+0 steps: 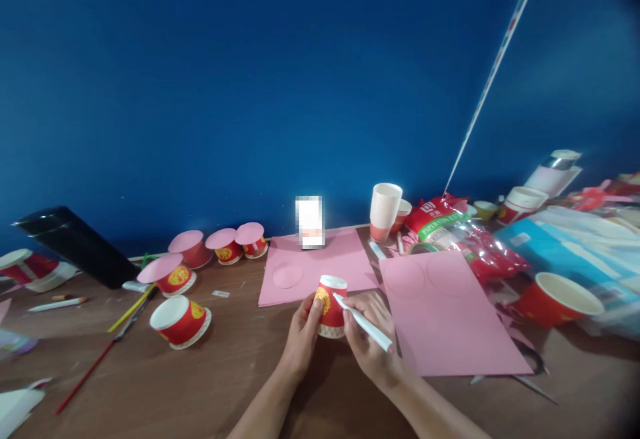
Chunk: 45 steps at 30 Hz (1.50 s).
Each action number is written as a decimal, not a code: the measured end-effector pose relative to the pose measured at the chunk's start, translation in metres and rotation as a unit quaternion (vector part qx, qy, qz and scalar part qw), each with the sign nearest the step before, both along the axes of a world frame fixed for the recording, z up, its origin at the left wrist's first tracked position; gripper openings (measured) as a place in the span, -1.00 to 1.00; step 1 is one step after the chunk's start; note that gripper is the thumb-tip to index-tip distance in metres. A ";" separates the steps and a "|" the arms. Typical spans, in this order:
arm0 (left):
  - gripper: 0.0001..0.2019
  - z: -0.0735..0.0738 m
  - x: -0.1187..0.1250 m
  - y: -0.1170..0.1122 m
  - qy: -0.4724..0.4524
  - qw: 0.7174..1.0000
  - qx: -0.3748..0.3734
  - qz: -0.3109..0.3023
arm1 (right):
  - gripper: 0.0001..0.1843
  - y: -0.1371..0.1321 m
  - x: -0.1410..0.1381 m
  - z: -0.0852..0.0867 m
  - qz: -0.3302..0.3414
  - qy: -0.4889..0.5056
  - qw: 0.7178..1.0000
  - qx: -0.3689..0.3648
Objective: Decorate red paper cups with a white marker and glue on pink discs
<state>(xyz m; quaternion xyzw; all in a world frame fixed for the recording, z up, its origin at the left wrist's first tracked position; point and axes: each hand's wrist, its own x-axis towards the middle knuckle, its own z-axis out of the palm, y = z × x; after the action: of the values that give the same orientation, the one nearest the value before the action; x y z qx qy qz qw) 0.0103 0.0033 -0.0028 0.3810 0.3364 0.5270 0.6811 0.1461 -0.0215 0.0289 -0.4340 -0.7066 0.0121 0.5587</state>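
Observation:
In the middle of the head view, a red paper cup (337, 306) with a gold print stands upside down, a white zigzag band round its lower rim. My left hand (303, 332) grips its left side, thumb on the gold print. Between the fingers of my right hand (373, 332) is a white pen (367, 328), its tip at the cup's red side. I cannot tell whether the tip touches. Just behind lies pink paper (345, 259) with a cut pink disc (288, 276) on it. To the right, another pink sheet (450, 326) shows faint circle outlines.
Several red cups with pink discs (186, 241) stand at the left, near an undecorated-top cup (175, 319) and a black bottle (75, 246). Stacked white cups (385, 209), a red plastic bag (450, 232), an orange-red cup (560, 299) and scissors (533, 359) are at the right.

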 end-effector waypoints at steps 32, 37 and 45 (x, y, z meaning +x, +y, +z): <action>-0.65 -0.003 -0.002 0.000 0.011 1.000 0.016 -0.015 | -0.87 0.000 -0.002 0.001 0.012 0.029 0.999 0.011; -0.67 -0.001 -0.001 0.000 -0.025 1.000 0.000 -0.010 | -0.87 0.000 -0.003 0.000 0.020 0.040 0.999 0.015; -0.64 0.002 0.001 0.000 -0.029 0.999 -0.012 0.006 | -0.87 0.002 0.002 -0.005 0.008 0.050 0.999 -0.017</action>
<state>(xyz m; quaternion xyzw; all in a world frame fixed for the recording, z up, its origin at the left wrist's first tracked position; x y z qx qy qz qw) 0.0108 0.0028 -0.0006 0.3551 0.3249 0.5376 0.6923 0.1478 -0.0194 0.0240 -0.4362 -0.6813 0.0499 0.5857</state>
